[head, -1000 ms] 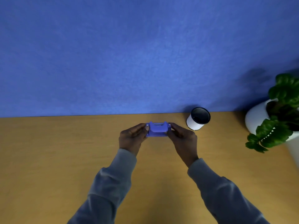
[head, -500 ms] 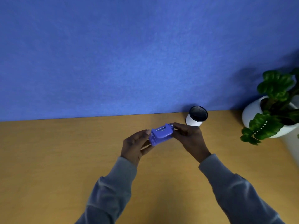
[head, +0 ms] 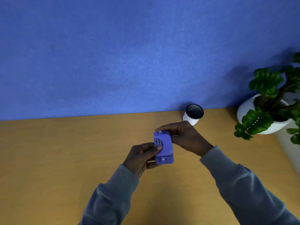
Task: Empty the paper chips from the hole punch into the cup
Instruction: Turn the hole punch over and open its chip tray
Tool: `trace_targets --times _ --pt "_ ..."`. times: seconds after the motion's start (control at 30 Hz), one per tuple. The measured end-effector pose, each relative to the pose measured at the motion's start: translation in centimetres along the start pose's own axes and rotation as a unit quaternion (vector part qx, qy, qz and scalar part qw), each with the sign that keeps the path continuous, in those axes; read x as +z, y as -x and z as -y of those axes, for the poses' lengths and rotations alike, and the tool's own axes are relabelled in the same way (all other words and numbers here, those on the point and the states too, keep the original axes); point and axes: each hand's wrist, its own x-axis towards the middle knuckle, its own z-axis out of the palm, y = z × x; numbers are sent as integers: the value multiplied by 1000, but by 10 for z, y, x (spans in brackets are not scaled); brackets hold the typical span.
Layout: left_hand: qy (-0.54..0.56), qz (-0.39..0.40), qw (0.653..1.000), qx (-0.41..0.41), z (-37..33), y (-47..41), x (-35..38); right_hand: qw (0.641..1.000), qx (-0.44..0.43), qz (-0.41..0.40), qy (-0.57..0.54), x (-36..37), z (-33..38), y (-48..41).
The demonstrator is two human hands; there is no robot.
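Both hands grip a small purple hole punch (head: 163, 147) just below the frame's centre, above the table (head: 65, 159) — left hand (head: 142, 157) pinching its side, right hand (head: 183, 137) its far end. It looks light, rigid, smooth plastic. The cup (head: 193, 114) stands upright, centre right — near the right hand.

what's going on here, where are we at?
A person holds a small blue hole punch in both hands above the wooden desk. The left hand grips its near side, thumb on the face; the right hand holds the far end. The punch is turned end-on, lengthwise away from the person. The white cup stands upright at the back of the desk, just beyond the right hand; the punch is not over it yet, and no chips are visible. A potted plant sits at right.
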Motion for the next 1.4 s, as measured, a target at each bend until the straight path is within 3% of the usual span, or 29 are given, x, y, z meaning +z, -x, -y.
trace_targets --times 0.3,0.43,0.53,0.67,0.83,1.03,1.4 --pt "0 -19 999 28 7 6 1 991 46 -117 -51 20 -6 26" --pt "10 -31 999 35 9 6 6 991 49 -114 -49 21 -4 28" --pt "18 -31 999 36 11 6 7 985 73 -108 -109 15 -2 28" --pt "20 -25 999 40 12 8 5 963 117 -158 -182 14 1 24" --pt "26 -18 999 38 9 10 4 959 193 -97 -185 16 2 24" --pt "27 -2 999 40 8 13 5 909 299 -73 -281 13 -1 23" --pt "48 2 998 40 10 18 11 857 353 -31 -374 15 -16 27"
